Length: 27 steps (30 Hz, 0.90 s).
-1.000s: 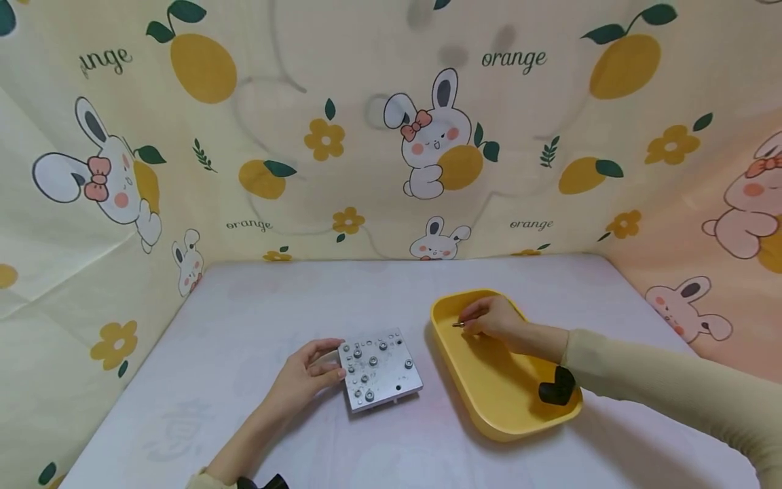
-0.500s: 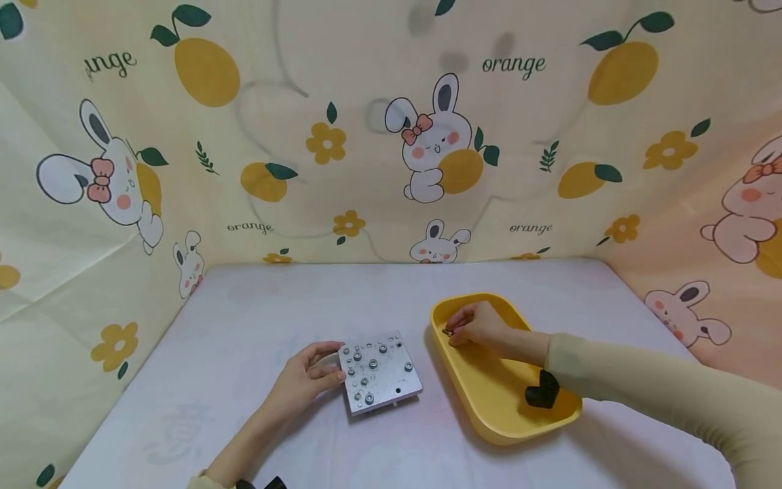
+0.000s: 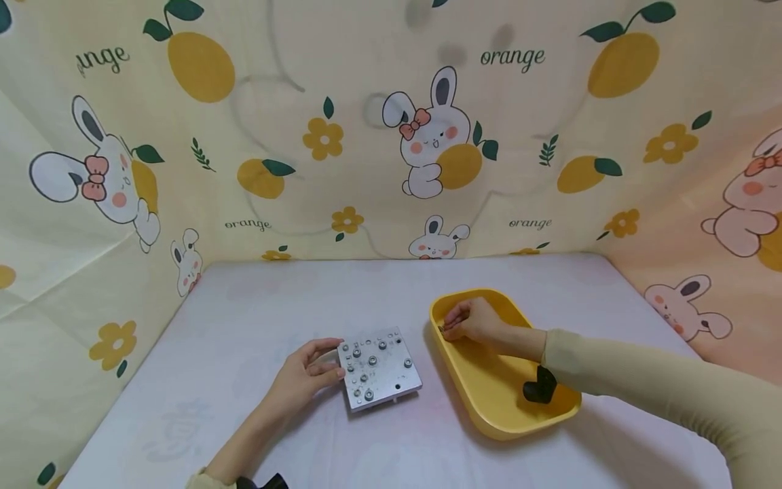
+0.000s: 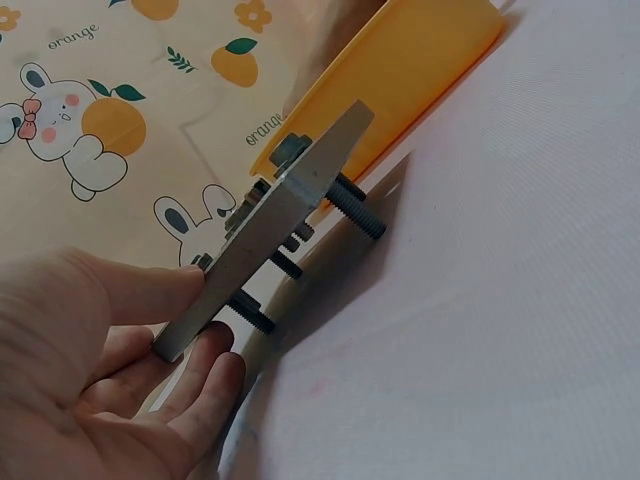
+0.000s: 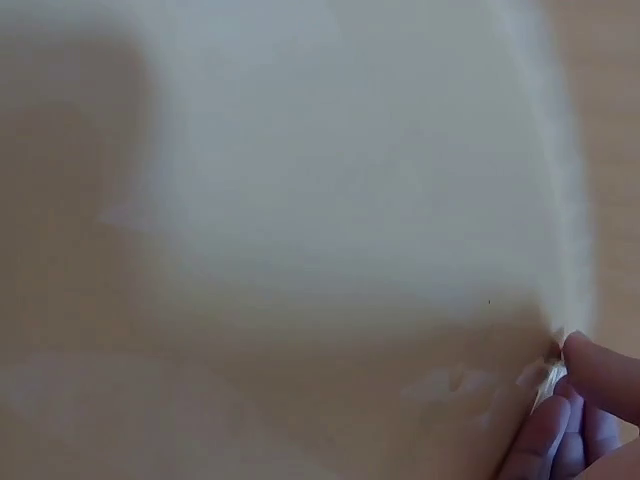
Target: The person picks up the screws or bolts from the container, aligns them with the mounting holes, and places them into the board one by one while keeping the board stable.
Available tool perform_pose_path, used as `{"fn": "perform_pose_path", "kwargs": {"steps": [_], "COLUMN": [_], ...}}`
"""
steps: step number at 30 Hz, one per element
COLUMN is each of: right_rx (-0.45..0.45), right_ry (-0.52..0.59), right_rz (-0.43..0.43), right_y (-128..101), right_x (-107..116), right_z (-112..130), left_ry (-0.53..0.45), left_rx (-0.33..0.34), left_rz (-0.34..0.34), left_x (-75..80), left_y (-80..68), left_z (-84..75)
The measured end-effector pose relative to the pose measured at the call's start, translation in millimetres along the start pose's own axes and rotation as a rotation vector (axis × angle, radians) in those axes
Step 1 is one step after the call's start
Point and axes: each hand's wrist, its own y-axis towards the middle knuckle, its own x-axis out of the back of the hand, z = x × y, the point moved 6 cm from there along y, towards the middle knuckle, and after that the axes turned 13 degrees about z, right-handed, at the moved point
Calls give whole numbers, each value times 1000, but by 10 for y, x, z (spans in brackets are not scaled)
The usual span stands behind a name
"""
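My left hand (image 3: 302,373) grips the left edge of a square silver metal plate (image 3: 387,373), thumb on top and fingers beneath. Socket-head bolts (image 3: 373,360) stand in the plate's upper face. In the left wrist view their threaded shanks (image 4: 357,213) stick out below, and the plate is held tilted. Inside the yellow tray (image 3: 497,411), my right hand (image 3: 479,321) reaches to the far left wall. Between its thumb and fingertips it pinches a small, shiny, screw-like metal piece (image 5: 549,378), mostly hidden by the fingers.
The tray stands on the white-covered table (image 3: 318,292) to the right of the plate, a narrow gap between them. A printed cloth (image 3: 366,170) with rabbits and oranges encloses the back and both sides. A black wrist strap (image 3: 540,386) hangs over the tray's floor.
My right hand has shifted left inside the tray, up to its left wall, with the small metal piece at its fingertips. The left hand and plate have stayed put.
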Motion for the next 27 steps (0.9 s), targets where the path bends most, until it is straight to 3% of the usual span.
{"fn": "perform_pose_path", "kwargs": {"steps": [7, 16, 27], "right_rx": [-25, -14, 3], "right_ry": [-74, -77, -86], "right_rz": [-5, 14, -50], "right_y": [17, 22, 45], "right_x": [-25, -66, -93], "right_z": [29, 21, -4], "left_ry": [-1, 9, 1], "left_rx": [-6, 10, -5], "left_rz": [9, 2, 3], "left_x": [0, 4, -1], "left_y": [-5, -19, -13], "left_z": [-15, -12, -9]}}
